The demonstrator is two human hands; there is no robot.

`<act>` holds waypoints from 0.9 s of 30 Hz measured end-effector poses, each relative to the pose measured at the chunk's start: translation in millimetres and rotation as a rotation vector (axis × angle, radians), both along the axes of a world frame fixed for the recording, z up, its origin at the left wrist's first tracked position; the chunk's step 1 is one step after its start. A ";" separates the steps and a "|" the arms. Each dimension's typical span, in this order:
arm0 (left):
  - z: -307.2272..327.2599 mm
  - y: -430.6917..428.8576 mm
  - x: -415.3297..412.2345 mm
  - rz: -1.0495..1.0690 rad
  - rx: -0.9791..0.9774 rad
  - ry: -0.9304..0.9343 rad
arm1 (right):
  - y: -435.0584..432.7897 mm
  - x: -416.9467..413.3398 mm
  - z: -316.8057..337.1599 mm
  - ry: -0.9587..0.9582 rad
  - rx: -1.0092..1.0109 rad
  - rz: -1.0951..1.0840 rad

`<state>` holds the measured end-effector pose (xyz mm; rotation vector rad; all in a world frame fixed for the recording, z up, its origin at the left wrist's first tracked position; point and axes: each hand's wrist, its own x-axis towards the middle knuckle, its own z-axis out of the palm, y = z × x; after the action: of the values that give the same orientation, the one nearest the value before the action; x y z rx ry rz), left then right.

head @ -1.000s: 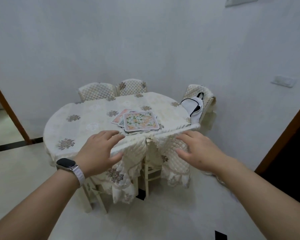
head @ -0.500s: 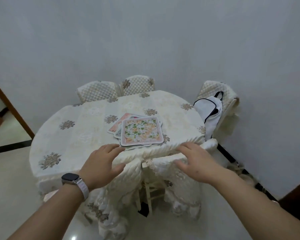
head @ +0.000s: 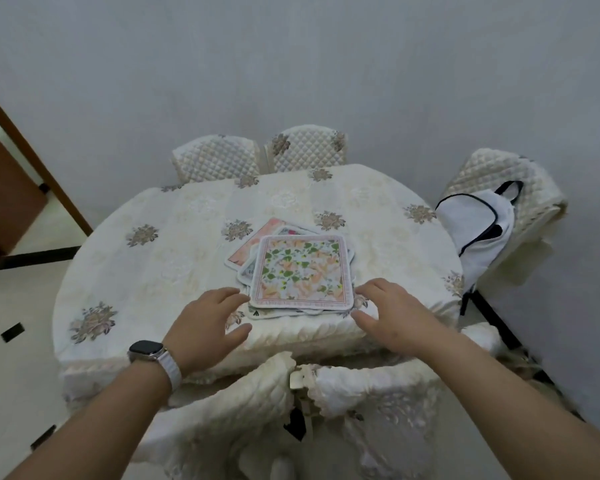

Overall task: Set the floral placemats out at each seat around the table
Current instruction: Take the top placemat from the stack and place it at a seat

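Fingers spread and holding nothing, a person's left hand (head: 207, 322) and right hand (head: 390, 315) hover just above the cloth on either side of a stack of floral placemats (head: 297, 271) at the near edge of an oval table (head: 174, 258). The fingertips of each hand lie close to the pile's lower corners, though whether they touch it cannot be told.

None of the mats appears to have been laid at a seat; all lie fanned loosely together, the top one square to the viewer, others poking out behind and to the left. The work seems to be at its opening step, gathering the pile. The next move likely calls for slipping fingers under the bottom mat, or peeling off the top one.

The stack's front edge sits near the table's rim, so a careless pull could slide mats off toward the covered chair (head: 291, 410) tucked below. Open cloth lies to the left and beyond. Two quilted chairs (head: 257, 154) stand at the far side, another (head: 506, 181) at the right with a white bag (head: 478, 233) hung on it.
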<state>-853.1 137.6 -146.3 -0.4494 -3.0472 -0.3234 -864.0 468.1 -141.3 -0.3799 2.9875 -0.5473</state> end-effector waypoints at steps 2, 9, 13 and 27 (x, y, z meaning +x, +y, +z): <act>-12.3 -4.8 -23.8 -0.016 0.009 -0.023 | -8.6 -19.5 -13.9 -0.041 -0.012 -0.030; -52.4 -22.0 -118.8 -0.034 0.113 -0.153 | -34.6 -90.3 -51.4 -0.229 -0.062 -0.148; -71.6 -22.3 -163.0 0.018 0.247 -0.302 | -42.0 -124.0 -75.2 -0.333 -0.095 -0.267; -146.7 -10.6 -225.5 0.548 0.730 -0.639 | -33.7 -198.5 -149.5 -0.537 -0.369 -0.581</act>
<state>-1078.6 127.0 -292.9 0.6237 -3.0548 -1.6935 -1062.5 434.4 -290.7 0.5568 2.4262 -1.0511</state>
